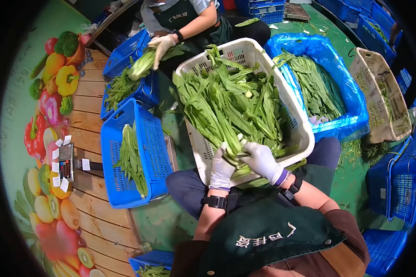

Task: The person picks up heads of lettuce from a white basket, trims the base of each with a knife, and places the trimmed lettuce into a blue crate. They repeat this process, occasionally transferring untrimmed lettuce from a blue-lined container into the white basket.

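A bunch of long-leaved greens (227, 131) lies with its pale stem ends toward me, over the near side of a white plastic crate (305, 131). My left hand (222, 168), in a white glove, is closed around the stem ends. My right hand (262, 160), gloved too, grips the stems beside it with bent fingers. The hands are close together at the crate's near rim. More loose greens (259, 99) fill the crate behind them. Several leaves stick out below my right hand. What the fingertips touch is partly hidden.
A blue basket (158, 159) at left holds a few greens. A blue-lined crate (356, 108) full of greens stands right, with a beige crate (402, 131) beyond. Across from me, a co-worker's gloved hand (162, 46) holds greens. A scale display (65, 161) is far left.
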A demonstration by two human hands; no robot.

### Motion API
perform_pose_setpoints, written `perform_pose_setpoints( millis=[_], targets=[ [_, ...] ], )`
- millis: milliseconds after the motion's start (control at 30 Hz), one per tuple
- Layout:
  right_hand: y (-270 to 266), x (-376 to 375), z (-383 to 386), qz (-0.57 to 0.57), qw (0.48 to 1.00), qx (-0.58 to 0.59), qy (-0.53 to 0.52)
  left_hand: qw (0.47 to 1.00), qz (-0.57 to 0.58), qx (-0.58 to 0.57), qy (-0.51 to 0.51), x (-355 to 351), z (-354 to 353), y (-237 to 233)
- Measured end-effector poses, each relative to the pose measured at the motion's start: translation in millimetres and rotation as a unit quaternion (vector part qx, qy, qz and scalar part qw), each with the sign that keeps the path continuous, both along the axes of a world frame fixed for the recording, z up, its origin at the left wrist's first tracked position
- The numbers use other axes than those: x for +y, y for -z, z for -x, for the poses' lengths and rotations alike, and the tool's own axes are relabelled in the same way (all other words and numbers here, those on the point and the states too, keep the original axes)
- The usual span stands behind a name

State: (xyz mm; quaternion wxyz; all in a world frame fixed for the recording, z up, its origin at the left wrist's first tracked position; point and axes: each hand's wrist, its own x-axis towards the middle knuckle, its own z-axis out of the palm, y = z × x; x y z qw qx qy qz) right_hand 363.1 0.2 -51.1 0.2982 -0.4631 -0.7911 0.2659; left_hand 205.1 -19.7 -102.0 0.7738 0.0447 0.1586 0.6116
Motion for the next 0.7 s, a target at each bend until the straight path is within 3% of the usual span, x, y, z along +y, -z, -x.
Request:
perform_pose_setpoints(
  millis=[100, 133, 167, 200, 233, 300, 333, 467, 500, 567, 600, 667, 700],
  targets=[
    [12.4, -0.7, 7.2, 0.016, 0.997, 0.068, 0.010, 0.997, 0.006, 0.050, -0.055, 0.7, 3.7, 4.5],
    [11.4, -2.3, 11.1, 0.102, 0.978, 0.166, 0.071, 0.989, 0.016, 0.083, -0.121, 1.6, -5.0, -8.9],
    [0.6, -2.6, 15.3, 0.185, 0.939, 0.259, 0.129, 0.986, 0.016, 0.104, -0.125, 2.3, -9.3, -19.2],
    [-11.9, 1.1, 13.8, 0.373, 0.802, 0.437, 0.165, 0.993, -0.030, 0.000, -0.114, 7.0, -8.4, -14.3],
    [-12.6, 8.7, 11.5, 0.436, 0.721, 0.508, 0.181, 0.987, -0.074, -0.103, -0.101, 10.3, -7.9, -12.8],
    [-15.7, 16.6, -2.5, 0.455, 0.733, 0.462, 0.207, 0.978, -0.025, -0.172, -0.112, 10.9, -3.3, -12.2],
    [-18.2, 17.1, -11.6, 0.416, 0.796, 0.407, 0.164, 0.988, -0.056, -0.108, -0.091, 10.8, -0.5, -18.7],
    [-31.7, -0.1, -3.2, 0.439, 0.849, 0.293, -0.038, 0.989, -0.139, 0.045, -0.029, 9.2, -2.8, -32.1],
    [-34.3, -8.3, 2.6, 0.341, 0.880, 0.328, -0.038, 0.983, -0.157, 0.091, -0.005, 8.2, -5.0, -40.8],
    [-8.1, -9.4, 7.2, 0.112, 0.972, 0.204, -0.015, 0.983, -0.127, 0.133, 0.012, 2.2, 1.0, -46.1],
    [0.6, -11.5, 6.9, 0.113, 0.972, 0.205, -0.017, 0.987, -0.087, 0.136, -0.024, -2.5, 4.8, -38.8],
    [4.2, -8.9, 8.9, -0.025, 0.993, 0.117, 0.010, 0.978, -0.073, 0.189, -0.048, -6.9, 6.1, -38.2],
    [7.5, -8.7, 10.4, -0.020, 0.993, 0.119, 0.013, 0.975, -0.044, 0.199, -0.089, -9.9, 4.2, -21.5]
  ],
)
